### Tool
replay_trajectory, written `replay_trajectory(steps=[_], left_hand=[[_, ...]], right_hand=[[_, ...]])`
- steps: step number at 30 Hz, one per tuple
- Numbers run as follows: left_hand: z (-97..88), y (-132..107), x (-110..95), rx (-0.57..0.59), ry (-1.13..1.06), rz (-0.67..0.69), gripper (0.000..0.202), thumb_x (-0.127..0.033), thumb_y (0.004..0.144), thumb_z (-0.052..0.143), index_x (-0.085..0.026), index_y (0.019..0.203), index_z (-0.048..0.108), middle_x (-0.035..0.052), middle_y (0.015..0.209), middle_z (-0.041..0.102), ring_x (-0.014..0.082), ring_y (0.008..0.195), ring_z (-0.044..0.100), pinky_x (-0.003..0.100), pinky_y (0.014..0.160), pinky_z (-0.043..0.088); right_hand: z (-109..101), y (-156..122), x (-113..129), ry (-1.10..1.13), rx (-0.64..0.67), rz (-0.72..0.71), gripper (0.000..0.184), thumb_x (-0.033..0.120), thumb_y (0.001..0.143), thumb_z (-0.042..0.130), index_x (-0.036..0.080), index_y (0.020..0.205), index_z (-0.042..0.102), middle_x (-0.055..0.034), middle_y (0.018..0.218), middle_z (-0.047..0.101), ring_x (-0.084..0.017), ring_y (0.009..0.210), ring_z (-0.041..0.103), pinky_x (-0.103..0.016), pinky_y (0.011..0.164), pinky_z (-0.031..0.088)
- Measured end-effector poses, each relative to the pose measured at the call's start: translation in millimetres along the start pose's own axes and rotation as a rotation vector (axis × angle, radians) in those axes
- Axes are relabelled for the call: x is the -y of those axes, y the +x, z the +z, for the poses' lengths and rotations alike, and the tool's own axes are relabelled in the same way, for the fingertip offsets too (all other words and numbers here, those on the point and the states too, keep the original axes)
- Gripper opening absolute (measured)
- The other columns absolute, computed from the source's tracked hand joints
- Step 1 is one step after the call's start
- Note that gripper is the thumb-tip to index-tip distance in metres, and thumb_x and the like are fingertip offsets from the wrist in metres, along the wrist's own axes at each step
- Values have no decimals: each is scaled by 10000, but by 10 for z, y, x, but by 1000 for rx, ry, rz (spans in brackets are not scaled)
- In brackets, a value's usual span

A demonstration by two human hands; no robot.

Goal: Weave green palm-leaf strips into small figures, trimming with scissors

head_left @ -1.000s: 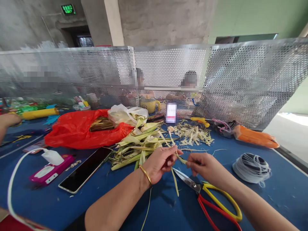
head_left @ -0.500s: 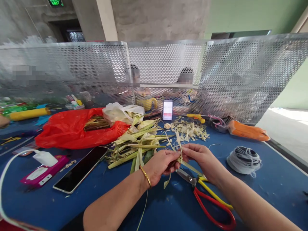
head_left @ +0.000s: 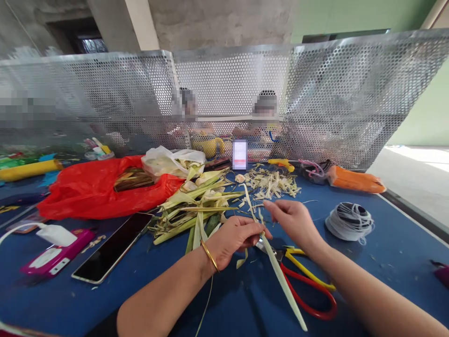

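Observation:
My left hand [head_left: 243,236], with a gold bangle at its wrist, pinches pale dried husk strips between thumb and fingers. One long husk strip [head_left: 285,280] hangs from this grip toward the front right, across the scissors; narrower ends stick up above the fingers. Just to the right, my right hand [head_left: 294,220] is closed with thumb and forefinger together, apart from the left. A thin strand seems to meet its fingertips, but I cannot make out what they hold. Under the hands lie scissors [head_left: 308,270] with one yellow and one red handle.
A husk pile [head_left: 196,206] and a red plastic bag [head_left: 84,194] lie left, husk shreds [head_left: 275,182] ahead. A black phone [head_left: 112,248] and magenta power bank [head_left: 58,252] sit front left. White cord [head_left: 350,222] and an orange packet [head_left: 356,179] are right. A perforated metal screen [head_left: 231,70] stands behind.
My right hand has let go of the husk at the left fingertips and moved slightly up, apart from it. The long strip now swings down toward the front right. The view has shifted slightly.

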State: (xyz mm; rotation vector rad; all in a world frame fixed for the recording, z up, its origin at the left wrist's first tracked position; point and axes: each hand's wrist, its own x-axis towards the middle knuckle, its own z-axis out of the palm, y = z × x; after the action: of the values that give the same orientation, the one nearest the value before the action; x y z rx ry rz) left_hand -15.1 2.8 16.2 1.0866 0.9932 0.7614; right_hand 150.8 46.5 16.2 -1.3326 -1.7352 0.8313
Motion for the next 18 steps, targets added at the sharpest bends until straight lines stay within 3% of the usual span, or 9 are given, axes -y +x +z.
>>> replay_trajectory(steps=[2, 3, 5, 7, 9, 13, 18], left_hand=[[16, -13, -11, -15, 17, 15, 325, -440, 724, 647, -133, 763, 743, -38, 529, 408, 67, 480, 253, 248, 469, 116], [27, -19, -14, -18, 26, 22, 328, -443, 719, 649, -130, 753, 743, -37, 522, 410, 68, 481, 262, 246, 470, 124], [53, -29, -11, -9, 40, 30, 324, -444, 706, 660, -130, 721, 740, -33, 512, 427, 68, 476, 274, 242, 468, 141], [75, -35, 2, 6, 54, 45, 309, -436, 699, 670, -134, 683, 734, -23, 510, 453, 69, 472, 296, 238, 465, 166], [88, -38, 19, 21, 76, 59, 298, -423, 714, 659, -138, 680, 738, -16, 507, 468, 73, 475, 327, 233, 464, 187], [103, -48, 41, 43, 143, 74, 262, -358, 770, 601, -151, 723, 755, -18, 487, 478, 67, 451, 324, 222, 453, 194], [115, -52, 44, 73, 78, 48, 247, -328, 786, 607, -141, 721, 754, 0, 501, 541, 71, 462, 400, 199, 475, 295]], right_hand=[[-46, -9, 37, -123, -109, -123, 397, 493, 807, 568, 189, 551, 554, 22, 535, 484, -122, 552, 419, -256, 535, 315], [-54, -17, 55, -114, -89, -163, 340, 464, 804, 579, 190, 604, 599, 10, 592, 534, -133, 597, 461, -255, 558, 342], [-39, -40, 86, 3, 81, -147, 280, 444, 782, 602, 190, 677, 653, -6, 678, 594, -145, 640, 520, -256, 576, 389], [3, -72, 110, 181, 264, -22, 297, 468, 742, 636, 184, 654, 634, 7, 632, 577, -130, 539, 519, -254, 502, 395], [50, -108, 130, 354, 345, 97, 329, 490, 718, 653, 185, 623, 574, 39, 562, 517, -99, 417, 460, -240, 408, 357], [123, -158, 147, 412, 160, 70, 319, 469, 727, 660, 189, 631, 540, 52, 558, 459, -82, 431, 415, -217, 391, 327], [141, -130, 95, 164, 21, -125, 242, 378, 803, 593, 195, 646, 575, 11, 638, 533, -126, 589, 487, -245, 535, 395]])
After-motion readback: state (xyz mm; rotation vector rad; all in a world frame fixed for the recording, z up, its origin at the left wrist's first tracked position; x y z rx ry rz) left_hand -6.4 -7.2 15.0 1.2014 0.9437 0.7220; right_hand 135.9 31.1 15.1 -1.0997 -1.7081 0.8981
